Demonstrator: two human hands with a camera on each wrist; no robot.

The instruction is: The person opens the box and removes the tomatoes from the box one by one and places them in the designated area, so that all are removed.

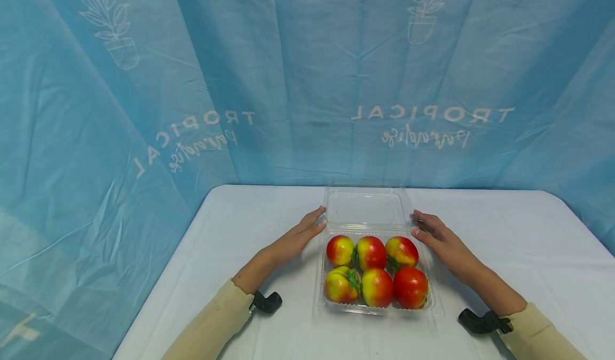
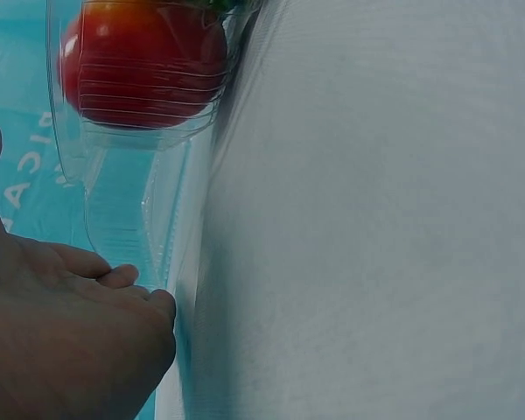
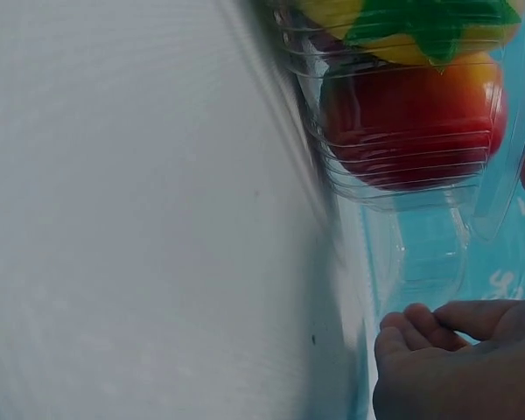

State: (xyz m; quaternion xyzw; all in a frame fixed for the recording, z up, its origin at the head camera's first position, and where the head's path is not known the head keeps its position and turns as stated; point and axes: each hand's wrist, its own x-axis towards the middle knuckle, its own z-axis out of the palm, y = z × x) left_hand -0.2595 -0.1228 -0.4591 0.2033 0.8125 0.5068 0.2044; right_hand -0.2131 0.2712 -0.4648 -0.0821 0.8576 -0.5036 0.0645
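A clear plastic clamshell box (image 1: 367, 310) stands on the table with its lid (image 1: 367, 206) folded back, away from me. In the box sit several red-and-yellow tomatoes (image 1: 377, 288) with green leafy tops, set in two rows. My left hand (image 1: 294, 241) is at the left side where box and lid join, fingers extended and fingertips by the lid's edge. On the opposite side my right hand (image 1: 444, 245) has its fingers slightly bent beside the lid. Whether the fingertips touch the plastic, I cannot tell. Through the box wall, a red tomato (image 2: 149, 70) shows in the left wrist view.
A white cloth covers the table (image 1: 269, 328). Behind it and on the left hangs a blue printed curtain (image 1: 307, 82). A black wrist mount (image 1: 267, 302) is on the left wrist, another black mount (image 1: 480, 322) on the right.
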